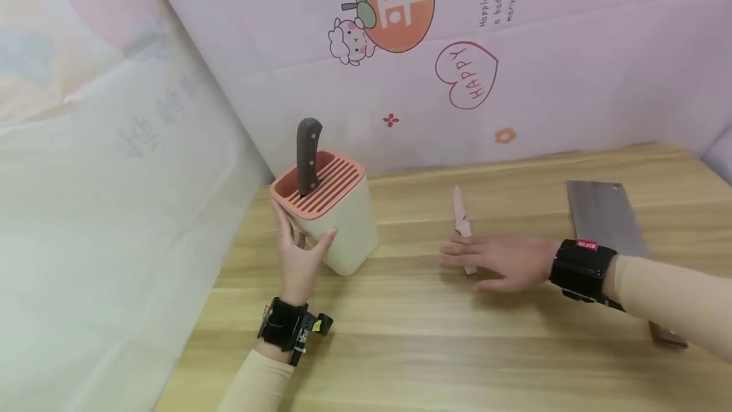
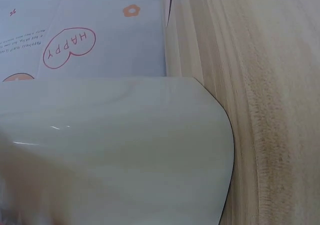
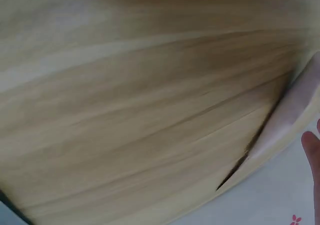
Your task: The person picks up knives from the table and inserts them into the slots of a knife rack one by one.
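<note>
At the left of the head view stands a cream knife block (image 1: 350, 234) with a slotted orange-pink top. A knife with a black riveted handle (image 1: 307, 154) sits upright in it. My left hand (image 1: 298, 266) holds the block's near side, thumb and fingers spread around its corner; the block's cream wall (image 2: 125, 135) fills much of the left wrist view. On the table lies a small pink knife (image 1: 459, 208) with a pale handle, its blade towards the wall. Over that handle my right hand (image 1: 506, 259) lies with fingers extended, partly hiding it.
A wide cleaver (image 1: 603, 212) lies on the wooden table (image 1: 400, 342) at the right, its middle hidden under the right forearm; its brown handle end (image 1: 668, 336) shows below. A printed cloth wall (image 1: 549, 88) borders the table behind, and a pale sheet (image 1: 114, 240) the left.
</note>
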Action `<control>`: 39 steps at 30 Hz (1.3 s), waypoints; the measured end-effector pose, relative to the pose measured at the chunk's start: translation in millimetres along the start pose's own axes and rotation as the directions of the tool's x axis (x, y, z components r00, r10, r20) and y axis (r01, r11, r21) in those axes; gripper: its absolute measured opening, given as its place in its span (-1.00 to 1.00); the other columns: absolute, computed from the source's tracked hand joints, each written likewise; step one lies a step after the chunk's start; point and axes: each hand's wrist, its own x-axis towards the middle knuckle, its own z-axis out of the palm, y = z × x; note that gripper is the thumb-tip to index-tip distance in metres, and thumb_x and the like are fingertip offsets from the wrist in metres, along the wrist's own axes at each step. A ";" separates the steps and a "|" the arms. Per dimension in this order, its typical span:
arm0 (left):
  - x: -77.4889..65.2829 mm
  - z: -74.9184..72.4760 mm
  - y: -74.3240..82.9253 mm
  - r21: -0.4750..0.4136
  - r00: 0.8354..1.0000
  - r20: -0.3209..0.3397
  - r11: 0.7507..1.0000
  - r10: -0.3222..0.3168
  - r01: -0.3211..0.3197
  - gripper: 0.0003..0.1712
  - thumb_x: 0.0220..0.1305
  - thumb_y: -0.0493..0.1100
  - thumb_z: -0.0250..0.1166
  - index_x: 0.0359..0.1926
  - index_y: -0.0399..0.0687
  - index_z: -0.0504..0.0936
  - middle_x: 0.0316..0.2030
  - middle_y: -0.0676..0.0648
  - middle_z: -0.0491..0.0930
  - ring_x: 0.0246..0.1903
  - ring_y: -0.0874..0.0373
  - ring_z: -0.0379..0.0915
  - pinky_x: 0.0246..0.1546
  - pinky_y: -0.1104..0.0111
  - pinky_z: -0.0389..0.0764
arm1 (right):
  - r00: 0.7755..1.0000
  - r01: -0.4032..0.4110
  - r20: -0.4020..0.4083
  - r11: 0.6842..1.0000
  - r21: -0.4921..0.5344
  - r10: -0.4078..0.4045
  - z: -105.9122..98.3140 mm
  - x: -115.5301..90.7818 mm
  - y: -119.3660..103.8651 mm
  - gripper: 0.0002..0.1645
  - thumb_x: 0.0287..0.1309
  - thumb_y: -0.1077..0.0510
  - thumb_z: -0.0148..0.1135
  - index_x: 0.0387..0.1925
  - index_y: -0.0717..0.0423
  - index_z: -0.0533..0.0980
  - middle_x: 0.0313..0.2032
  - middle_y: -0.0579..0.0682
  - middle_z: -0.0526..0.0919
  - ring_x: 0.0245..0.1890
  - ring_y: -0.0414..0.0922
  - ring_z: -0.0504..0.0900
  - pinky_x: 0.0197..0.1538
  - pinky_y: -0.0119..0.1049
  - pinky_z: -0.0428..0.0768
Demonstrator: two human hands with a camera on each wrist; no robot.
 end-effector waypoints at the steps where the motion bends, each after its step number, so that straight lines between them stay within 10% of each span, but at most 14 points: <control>1: 0.8 0.1 -0.6 0.003 1.000 -0.003 1.000 0.007 -0.007 0.43 0.16 -0.24 0.56 0.65 0.13 -0.38 0.62 0.13 -0.40 0.56 0.27 -0.39 0.49 0.07 0.08 | 1.000 0.001 0.007 1.000 0.000 -0.001 1.6 -1.5 2.7 -0.28 0.41 -0.01 0.25 0.49 0.13 0.34 0.46 0.17 0.34 0.42 0.28 0.29 0.31 0.15 0.46; 11: 7.0 3.2 -6.8 -0.009 1.000 0.024 1.000 0.010 -0.010 0.41 0.19 -0.24 0.55 0.65 0.13 -0.39 0.61 0.16 -0.41 0.56 0.24 -0.38 0.48 0.05 0.12 | 0.996 0.094 0.011 0.980 -0.174 -0.094 7.8 -6.9 11.8 -0.27 -0.06 0.48 0.38 0.24 0.17 0.59 0.27 0.14 0.58 0.24 0.21 0.55 0.08 0.02 0.67; 23: 4.6 2.1 13.8 -0.017 0.999 0.022 0.999 -0.032 0.033 0.38 0.20 -0.39 0.48 0.63 -0.09 -0.43 0.63 -0.02 -0.44 0.57 0.17 -0.41 0.50 0.01 0.06 | 0.986 0.157 -0.008 0.954 -0.254 -0.164 6.2 6.0 15.4 -0.65 0.10 0.33 0.46 -0.04 0.14 0.70 0.06 0.05 0.69 0.09 0.04 0.65 -0.06 -0.16 0.73; 30: -0.1 -0.2 22.5 0.007 0.999 0.024 1.000 -0.029 0.029 0.35 0.23 -0.37 0.47 0.63 -0.07 -0.42 0.63 -0.02 -0.42 0.57 0.18 -0.38 0.49 0.04 0.08 | 0.966 0.205 -0.106 0.950 -0.235 -0.235 -1.7 8.0 19.1 -0.54 0.01 0.39 0.47 0.02 0.20 0.68 0.08 0.12 0.68 0.08 0.09 0.67 -0.07 -0.14 0.73; 34: 0.7 0.1 23.6 0.001 0.999 0.016 0.999 -0.040 0.040 0.36 0.22 -0.36 0.48 0.63 -0.09 -0.41 0.63 -0.03 -0.43 0.57 0.15 -0.39 0.49 0.04 0.07 | 0.930 0.168 -0.291 0.963 -0.210 -0.225 -15.8 9.0 20.3 -0.66 0.56 0.12 0.09 0.06 0.25 0.67 0.08 0.18 0.70 0.03 0.09 0.71 -0.09 -0.12 0.73; 39: 4.7 1.4 17.5 -0.001 0.999 0.010 0.999 -0.037 0.037 0.36 0.20 -0.36 0.49 0.63 -0.11 -0.40 0.63 -0.04 -0.43 0.57 0.13 -0.40 0.49 0.03 0.08 | 0.850 0.137 -0.464 0.955 -0.263 -0.249 -32.8 12.3 19.4 -0.37 0.62 -0.03 -0.25 0.03 0.28 0.68 -0.01 0.10 0.75 -0.10 0.01 0.77 -0.15 -0.25 0.71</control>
